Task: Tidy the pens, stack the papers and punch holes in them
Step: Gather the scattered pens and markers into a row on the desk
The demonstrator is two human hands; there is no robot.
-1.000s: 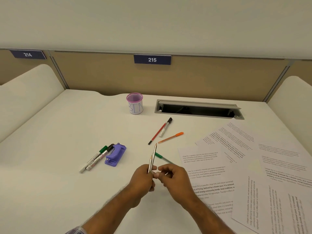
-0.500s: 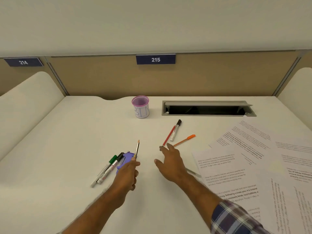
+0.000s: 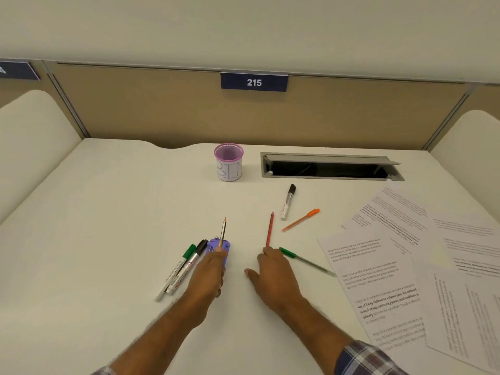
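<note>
My left hand (image 3: pixel 209 274) grips a thin pencil (image 3: pixel 223 230) that points away from me, just above the purple hole punch (image 3: pixel 213 245). My right hand (image 3: pixel 272 274) lies stretched out with the thumb spread, its fingertips touching the near end of a red pencil (image 3: pixel 269 228) on the desk. A green pen (image 3: pixel 305 262) lies just right of that hand. Farther back are a black-capped marker (image 3: pixel 288 201) and an orange pen (image 3: pixel 300 220). Two markers (image 3: pixel 181 269) lie left of the punch. A pink mesh cup (image 3: pixel 228 162) stands at the back. Printed papers (image 3: pixel 378 266) are spread loosely on the right.
A grey cable slot (image 3: pixel 330 167) with its lid raised is sunk into the white desk (image 3: pixel 121 226) behind the pens. A tan partition with the sign 215 (image 3: pixel 253 82) closes the back, and cream side dividers (image 3: pixel 32 136) flank the desk.
My hands have parted: the left one carried the pencil left over the hole punch, and the right one reached forward to the red pencil. The camera view shifted forward slightly.
</note>
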